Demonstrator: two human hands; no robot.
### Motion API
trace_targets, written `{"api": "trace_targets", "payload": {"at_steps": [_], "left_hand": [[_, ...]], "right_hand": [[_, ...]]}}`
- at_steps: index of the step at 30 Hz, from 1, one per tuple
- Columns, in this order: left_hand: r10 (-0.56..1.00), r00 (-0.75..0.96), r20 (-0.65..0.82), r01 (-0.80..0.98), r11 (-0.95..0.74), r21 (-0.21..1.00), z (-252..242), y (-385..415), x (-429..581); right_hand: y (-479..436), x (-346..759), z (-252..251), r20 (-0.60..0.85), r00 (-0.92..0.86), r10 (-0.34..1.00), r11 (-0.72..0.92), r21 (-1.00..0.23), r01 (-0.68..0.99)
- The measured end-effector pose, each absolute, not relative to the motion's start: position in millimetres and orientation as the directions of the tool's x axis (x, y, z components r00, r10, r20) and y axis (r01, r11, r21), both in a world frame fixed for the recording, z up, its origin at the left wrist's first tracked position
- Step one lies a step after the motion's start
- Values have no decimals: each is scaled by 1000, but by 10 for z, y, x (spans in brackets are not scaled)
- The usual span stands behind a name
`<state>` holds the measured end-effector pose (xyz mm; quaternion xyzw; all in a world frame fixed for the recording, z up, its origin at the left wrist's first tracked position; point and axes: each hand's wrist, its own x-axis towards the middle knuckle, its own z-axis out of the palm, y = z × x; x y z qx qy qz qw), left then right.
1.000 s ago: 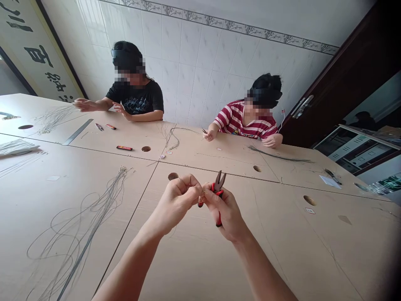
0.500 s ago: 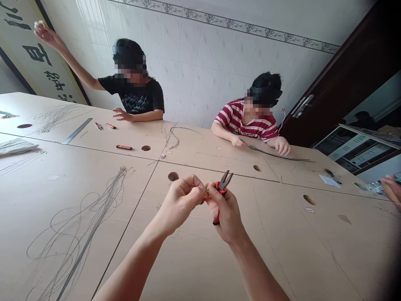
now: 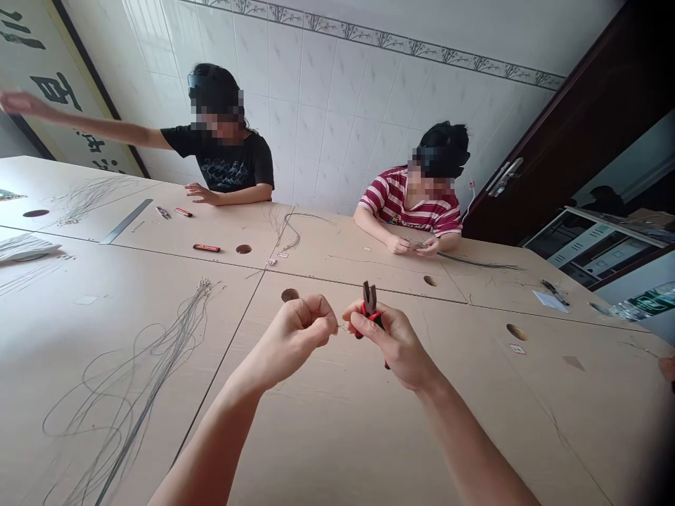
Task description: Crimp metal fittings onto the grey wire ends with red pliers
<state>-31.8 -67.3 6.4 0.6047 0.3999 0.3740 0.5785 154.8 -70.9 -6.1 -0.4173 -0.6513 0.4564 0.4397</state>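
Observation:
My right hand [image 3: 393,344] is closed round a pair of pliers [image 3: 370,303] with red and black handles; the dark jaws point up and stand slightly apart. My left hand [image 3: 300,337] is closed too, thumb and forefinger pinched together a little left of the pliers. A short, thin piece, perhaps wire, shows at the left fingertips, in the small gap between both hands; it is too small to make out fully. Left of my arms, a bundle of thin grey cords [image 3: 169,351] with small metallic ends lies on the table [image 3: 337,436].
Two people sit across the table, one in a black shirt [image 3: 226,165], one in a striped shirt [image 3: 406,200] handling a cord bundle. Box cutters, a metal ruler [image 3: 126,221], a plastic bottle [image 3: 651,302] and round holes, one just beyond my left hand [image 3: 290,295], are around.
My hands have moved apart slightly, and the pliers have turned more upright. The left person's raised arm has swung down leftward; the other person's hands have come together.

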Motion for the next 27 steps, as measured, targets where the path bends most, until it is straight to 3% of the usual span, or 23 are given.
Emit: {"api": "trace_targets", "payload": {"at_steps": [13, 18, 20, 23, 25, 27], "left_hand": [[890, 457, 12, 54, -41, 998, 78, -675, -322], [891, 454, 11, 109, -69, 992, 54, -665, -321], [908, 419, 1, 158, -74, 985, 49, -663, -306], [941, 339, -19, 244, -68, 967, 53, -664, -270], [952, 306, -33, 278, -56, 959, 60, -668, -248], [952, 302, -42, 287, -49, 957, 66, -674, -235]], "right_hand": [[-719, 1537, 49, 176, -413, 893, 284, -934, 216], [-732, 1544, 92, 190, -411, 892, 349, -868, 355], [-728, 1545, 87, 315, -427, 847, 500, -744, 443], [-715, 1539, 47, 540, -491, 684, 723, -411, 555], [-709, 1529, 14, 618, -528, 583, 772, -218, 597], [-708, 1519, -16, 651, -554, 519, 788, -114, 605]]}}
